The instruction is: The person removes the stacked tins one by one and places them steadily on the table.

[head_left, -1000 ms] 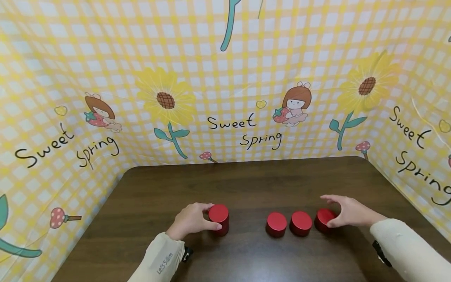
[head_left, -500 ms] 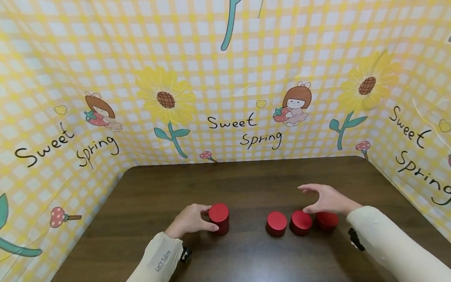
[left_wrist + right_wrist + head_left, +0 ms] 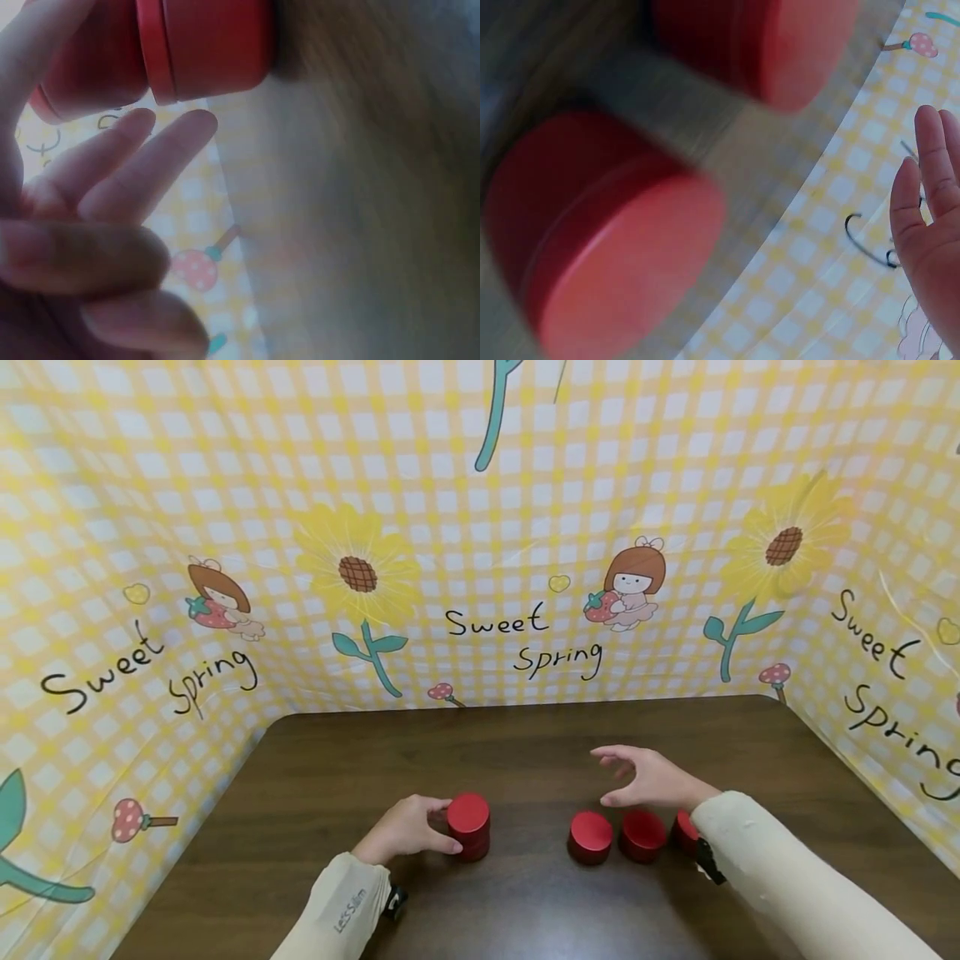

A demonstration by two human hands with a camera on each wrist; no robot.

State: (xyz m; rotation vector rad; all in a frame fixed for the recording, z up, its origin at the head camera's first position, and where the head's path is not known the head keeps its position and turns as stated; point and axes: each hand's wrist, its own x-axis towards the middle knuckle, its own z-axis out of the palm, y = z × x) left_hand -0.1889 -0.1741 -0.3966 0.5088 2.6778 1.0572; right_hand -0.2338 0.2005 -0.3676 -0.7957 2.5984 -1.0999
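Note:
Two round red lidded tins stand stacked in the head view, an upper tin (image 3: pixel 468 812) on a lower tin (image 3: pixel 474 849). My left hand (image 3: pixel 408 831) is at their left side, thumb and forefinger spread about them. In the left wrist view several fingertips (image 3: pixel 199 124) lie just short of the lower tin (image 3: pixel 217 45); whether the thumb touches is unclear. Further right is a row of three similar tins: a left tin (image 3: pixel 590 837), a middle tin (image 3: pixel 642 837) and a right tin (image 3: pixel 686 832), partly covered by my sleeve. Behind the row hovers my right hand (image 3: pixel 651 778), fingers spread and holding nothing.
The dark wooden table (image 3: pixel 375 752) carries all the tins. A yellow checked cloth (image 3: pixel 487 543) with printed flowers and lettering hangs around its back and sides. Bare tabletop lies between the stack and the row.
My right hand has moved left, from beside the right tin to behind the left and middle tins. My left thumb has drawn back slightly from the stack. The tins stay in place.

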